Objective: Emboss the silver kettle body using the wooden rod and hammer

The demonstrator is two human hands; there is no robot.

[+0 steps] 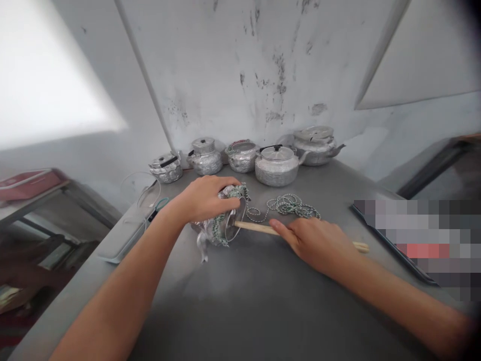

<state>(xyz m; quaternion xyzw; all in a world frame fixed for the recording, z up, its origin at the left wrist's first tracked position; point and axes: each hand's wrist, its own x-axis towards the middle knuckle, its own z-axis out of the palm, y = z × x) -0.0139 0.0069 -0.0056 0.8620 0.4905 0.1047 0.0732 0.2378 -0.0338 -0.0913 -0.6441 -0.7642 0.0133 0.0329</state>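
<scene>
A small silvery metal kettle lies tipped on the grey table, its open mouth facing right and its spout pointing down toward me. Green and white cord is wound around its neck. My left hand is closed over the top of the kettle, thumb near the rim. In my right hand is a pale wooden stick, gripped along its length. Its left end reaches into the kettle's mouth, where the tip is hidden. Behind my right hand, a loose coil of the same cord rests on the table.
Along the wall stand several metal kettles, among them a lidded one and a larger one. A grey box-like object with a cable is at the left edge. A dark-edged screen or tray, pixelated, lies right. A pink tray sits far left.
</scene>
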